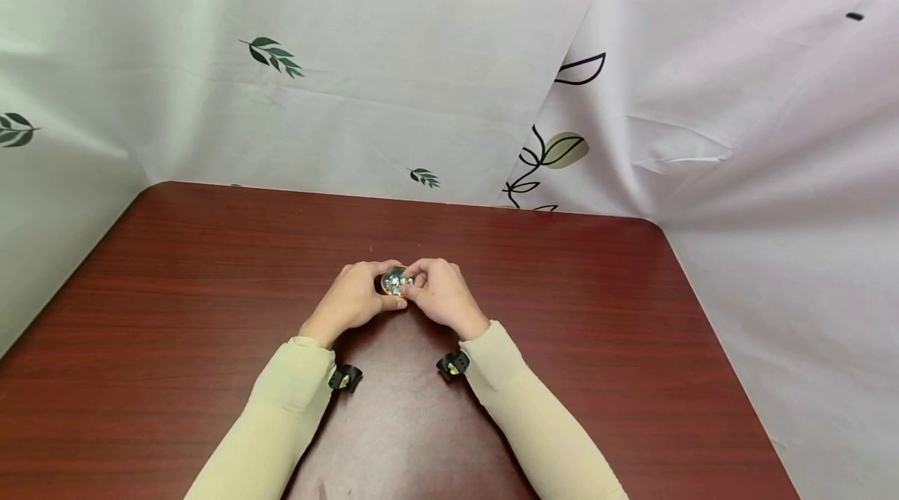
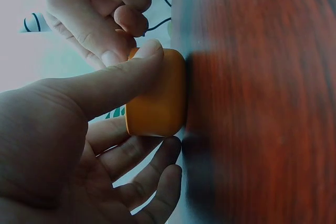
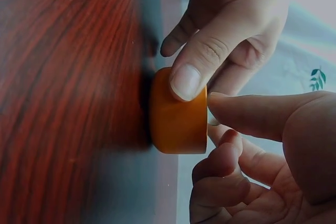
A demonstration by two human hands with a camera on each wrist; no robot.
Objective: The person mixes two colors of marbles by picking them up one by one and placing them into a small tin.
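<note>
A small round orange cup [image 2: 157,98] stands on the table. From above, its inside [image 1: 395,280] looks silvery and shiny, too small to make out in detail. My left hand [image 1: 356,293] grips the cup from the left, the thumb on its near side and fingers round the far side. Over the cup's right part is my right hand [image 1: 441,291], fingers bent. In the right wrist view the right thumb [image 3: 247,113] reaches the rim, with the other fingers [image 3: 220,177] curled below it. Whether the right fingertips hold anything is hidden.
The cup stands on a reddish-brown wooden table [image 1: 562,313] with rounded far corners. White sheets [image 1: 393,94] with printed leaves hang behind and at the sides. Black wrist cameras sit on the left wrist [image 1: 345,378] and right wrist [image 1: 453,365], beside pale sleeves.
</note>
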